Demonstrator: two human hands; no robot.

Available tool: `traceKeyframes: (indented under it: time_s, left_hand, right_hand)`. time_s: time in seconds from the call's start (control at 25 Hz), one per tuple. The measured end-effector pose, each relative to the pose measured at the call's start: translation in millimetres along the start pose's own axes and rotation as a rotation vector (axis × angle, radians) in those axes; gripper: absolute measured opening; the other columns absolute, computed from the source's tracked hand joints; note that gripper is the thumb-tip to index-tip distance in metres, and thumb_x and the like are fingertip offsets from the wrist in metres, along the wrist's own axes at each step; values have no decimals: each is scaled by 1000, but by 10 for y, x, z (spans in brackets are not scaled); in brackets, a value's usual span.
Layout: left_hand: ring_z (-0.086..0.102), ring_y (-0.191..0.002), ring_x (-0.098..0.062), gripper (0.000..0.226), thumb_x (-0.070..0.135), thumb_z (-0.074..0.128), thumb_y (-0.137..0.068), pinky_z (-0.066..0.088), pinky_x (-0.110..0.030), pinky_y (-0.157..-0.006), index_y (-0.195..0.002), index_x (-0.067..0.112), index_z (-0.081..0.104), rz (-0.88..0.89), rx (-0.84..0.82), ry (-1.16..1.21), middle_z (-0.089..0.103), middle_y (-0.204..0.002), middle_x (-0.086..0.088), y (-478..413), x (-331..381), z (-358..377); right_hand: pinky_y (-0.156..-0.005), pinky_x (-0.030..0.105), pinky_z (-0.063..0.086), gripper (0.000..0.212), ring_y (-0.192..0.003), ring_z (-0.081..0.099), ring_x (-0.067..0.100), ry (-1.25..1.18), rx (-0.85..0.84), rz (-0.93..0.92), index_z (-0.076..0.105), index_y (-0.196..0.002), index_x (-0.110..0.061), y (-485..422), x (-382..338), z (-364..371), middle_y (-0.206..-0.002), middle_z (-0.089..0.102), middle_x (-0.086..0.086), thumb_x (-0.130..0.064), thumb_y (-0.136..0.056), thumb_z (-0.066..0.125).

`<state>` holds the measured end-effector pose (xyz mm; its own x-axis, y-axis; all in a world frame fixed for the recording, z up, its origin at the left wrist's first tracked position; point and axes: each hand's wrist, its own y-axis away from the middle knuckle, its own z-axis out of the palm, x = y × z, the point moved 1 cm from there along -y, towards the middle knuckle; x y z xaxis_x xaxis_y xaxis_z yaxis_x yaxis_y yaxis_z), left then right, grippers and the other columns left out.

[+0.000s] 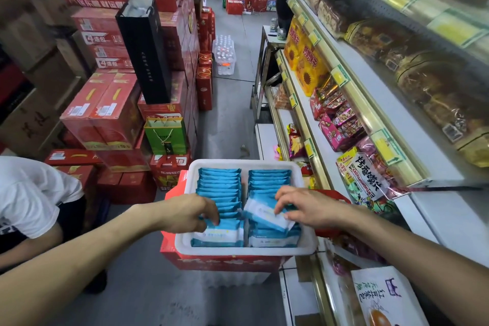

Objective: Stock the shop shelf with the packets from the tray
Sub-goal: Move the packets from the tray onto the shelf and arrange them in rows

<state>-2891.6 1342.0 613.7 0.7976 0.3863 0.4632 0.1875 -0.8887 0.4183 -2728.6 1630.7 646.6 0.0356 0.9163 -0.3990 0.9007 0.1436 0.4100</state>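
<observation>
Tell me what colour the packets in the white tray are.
The packets are blue with a white lower front, which shows best in the head view.

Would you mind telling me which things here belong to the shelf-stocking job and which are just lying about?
Belong to the job: white tray; blue packets, the left hand gripping some in the left row; tilted packet pinched by the right hand; shop shelf.

Just lying about: red box under the tray; black gift bag; green gift bag; bottled water.
</observation>
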Motion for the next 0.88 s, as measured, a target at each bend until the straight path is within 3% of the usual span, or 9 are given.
traceKeyframes:
  time_s: [0.12,0.28,0.36,0.48,0.64,0.76,0.88]
  left_hand:
    - [63,-107,-4,29,22,72,-90,53,-24,-96,-117,31,71,4,114,48,63,-123,18,-87,-48,-204]
    - [61,-101,-5,26,12,73,-90,50,-13,-82,-107,29,63,16,213,51,60,-115,13,-192,-35,-264]
    - [59,-106,-8,29,7,67,-90,49,-20,-91,-107,29,61,32,196,34,62,-117,12,-217,-64,-190]
    - [55,-122,-8,45,12,66,-92,44,-29,-108,-128,38,61,26,142,-6,60,-133,14,-246,-122,-59]
    - [51,-130,-5,54,11,66,-94,41,-32,-115,-135,45,60,-32,107,127,55,-141,19,-262,-96,-176]
    - [57,-122,-3,56,6,62,-95,49,-26,-106,-129,51,65,-1,110,276,56,-135,23,-248,111,-755]
    - [66,-112,-6,47,9,70,-95,54,-24,-98,-123,46,72,133,163,334,64,-124,24,-314,469,-1638]
  right_hand:
    - [-99,28,44,20,-113,54,4,33,178,19,68,-114,-29,-127,47,-127,-128,48,-18,-28,-94,70]
    - [-81,37,52,23,-97,56,11,94,206,34,56,-98,-33,-269,42,-31,-112,44,-16,-16,-92,69]
    - [-78,32,46,26,-99,54,12,55,176,48,60,-109,-31,-317,78,79,-113,45,-11,-10,-94,64]
    - [-81,26,41,48,-106,52,10,-50,138,78,59,-134,-41,-336,103,194,-115,48,-10,-10,-98,61]
    - [-93,31,52,62,-120,54,11,-222,117,135,55,-135,-59,-215,111,18,-139,53,-11,-13,-95,68]
    - [-106,40,51,61,-124,53,7,-283,129,154,59,-129,-61,38,14,-506,-144,52,-15,-11,-96,67]
    - [-108,27,45,56,-119,53,-2,-246,170,146,61,-135,-52,396,-150,-1296,-142,52,-20,-8,-99,63]
